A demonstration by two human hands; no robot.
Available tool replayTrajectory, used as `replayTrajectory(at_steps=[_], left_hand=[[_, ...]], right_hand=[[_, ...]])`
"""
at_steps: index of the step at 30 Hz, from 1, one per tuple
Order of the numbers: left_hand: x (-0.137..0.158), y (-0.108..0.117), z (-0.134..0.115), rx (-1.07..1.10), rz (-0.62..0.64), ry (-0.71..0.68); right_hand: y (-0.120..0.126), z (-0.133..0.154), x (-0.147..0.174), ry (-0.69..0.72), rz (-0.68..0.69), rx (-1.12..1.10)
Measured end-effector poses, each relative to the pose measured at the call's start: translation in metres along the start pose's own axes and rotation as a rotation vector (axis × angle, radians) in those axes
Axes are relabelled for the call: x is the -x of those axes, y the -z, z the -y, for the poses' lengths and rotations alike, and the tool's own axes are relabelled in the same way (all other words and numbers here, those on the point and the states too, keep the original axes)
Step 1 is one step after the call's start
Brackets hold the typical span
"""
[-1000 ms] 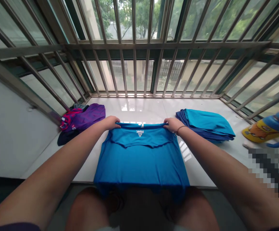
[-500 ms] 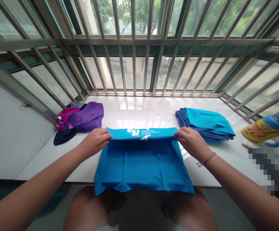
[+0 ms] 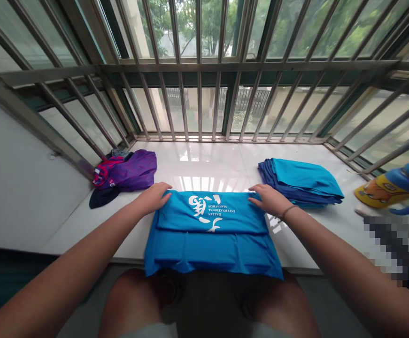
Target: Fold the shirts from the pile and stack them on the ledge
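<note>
A bright blue T-shirt (image 3: 211,249) with white lettering lies before me on the white ledge, its near edge hanging over the front. Its far part is folded back toward me in a flat band, print side up and upside down to my view. My left hand (image 3: 158,196) rests at the band's far left corner, thumb and fingers apart. At the far right corner is my right hand (image 3: 266,201), its fingers also spread, thumb lying on the cloth. Neither hand grips the fabric.
On the right of the white ledge (image 3: 207,162) sits a stack of folded blue clothes (image 3: 301,180). A purple garment (image 3: 139,170) and a dark cap (image 3: 104,197) lie at left. A blue-and-yellow bottle (image 3: 387,190) stands far right. Metal bars (image 3: 199,103) line the window.
The lifted far edge of the T-shirt has come down toward me and now lies flat, showing more print. Both hands have loosened from its corners.
</note>
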State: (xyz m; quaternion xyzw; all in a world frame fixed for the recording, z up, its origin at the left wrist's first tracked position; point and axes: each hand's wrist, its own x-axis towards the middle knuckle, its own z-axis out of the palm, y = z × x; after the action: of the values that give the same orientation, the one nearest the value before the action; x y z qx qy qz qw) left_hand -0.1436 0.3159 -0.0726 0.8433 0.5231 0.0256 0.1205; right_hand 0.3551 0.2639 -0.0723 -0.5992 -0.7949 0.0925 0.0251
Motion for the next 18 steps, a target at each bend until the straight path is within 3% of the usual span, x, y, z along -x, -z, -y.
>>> replayTrajectory(at_steps=[4, 8, 12, 18], left_hand=[[-0.036, -0.007, 0.005, -0.015, 0.106, 0.048], [-0.05, -0.004, 0.008, -0.041, 0.155, 0.079], [-0.057, 0.009, 0.007, -0.084, 0.093, 0.086], [-0.064, 0.039, -0.004, -0.104, -0.12, 0.11]], right_hand=[[-0.007, 0.0, -0.025, -0.027, 0.156, -0.019], [-0.006, 0.001, -0.028, -0.028, 0.166, -0.009], [0.008, -0.001, -0.027, -0.065, 0.054, 0.035], [0.038, 0.001, -0.031, -0.166, -0.19, 0.068]])
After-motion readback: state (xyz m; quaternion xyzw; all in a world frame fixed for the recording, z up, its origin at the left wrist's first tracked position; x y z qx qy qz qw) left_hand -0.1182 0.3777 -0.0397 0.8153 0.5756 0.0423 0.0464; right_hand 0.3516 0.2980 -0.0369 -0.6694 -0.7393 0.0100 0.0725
